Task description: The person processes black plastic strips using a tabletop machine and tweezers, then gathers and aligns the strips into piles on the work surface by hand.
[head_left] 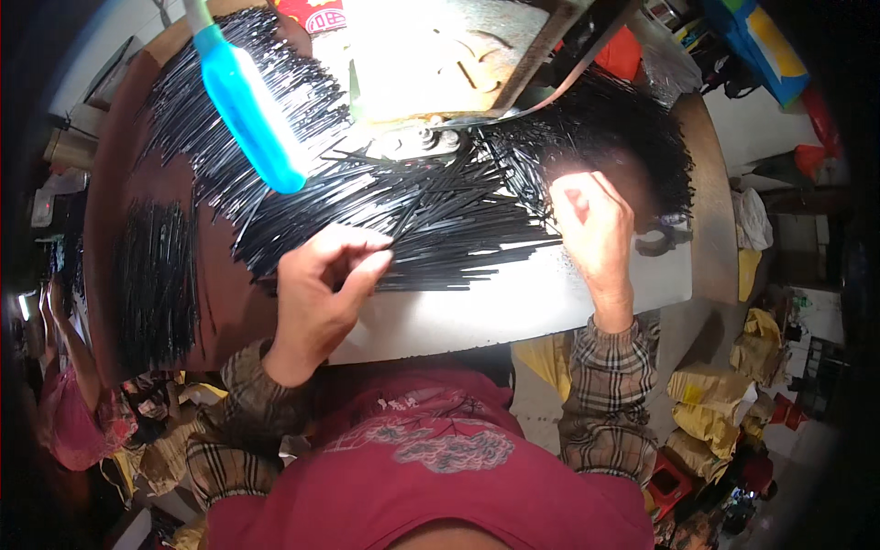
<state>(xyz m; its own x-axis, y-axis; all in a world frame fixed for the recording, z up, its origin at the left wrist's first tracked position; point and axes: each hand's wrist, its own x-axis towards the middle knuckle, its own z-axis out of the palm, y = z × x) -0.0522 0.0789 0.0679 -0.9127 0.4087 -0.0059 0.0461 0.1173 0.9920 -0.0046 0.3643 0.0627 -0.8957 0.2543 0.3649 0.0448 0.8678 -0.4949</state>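
Thin black plastic sticks [431, 220] lie in a wide, loose pile across the table before me. At the pile's near left edge, my left hand [316, 289] has thumb and forefinger closed on the end of a thin black stick. My right hand [596, 234] is over the pile's right side with its fingers curled in; whatever is in them is hidden by the fingers and the glare. A brightly lit metal machine [440, 64] stands just beyond the sticks in the middle.
A blue tube-shaped lamp [243, 110] hangs over the pile. Another bundle of black sticks [156, 280] rests on the brown table at left, and a dark heap [632, 137] fills the far right. Yellow sacks [710, 390] and a red stool [669, 481] are at lower right. Another person's arm [78, 353] shows at left.
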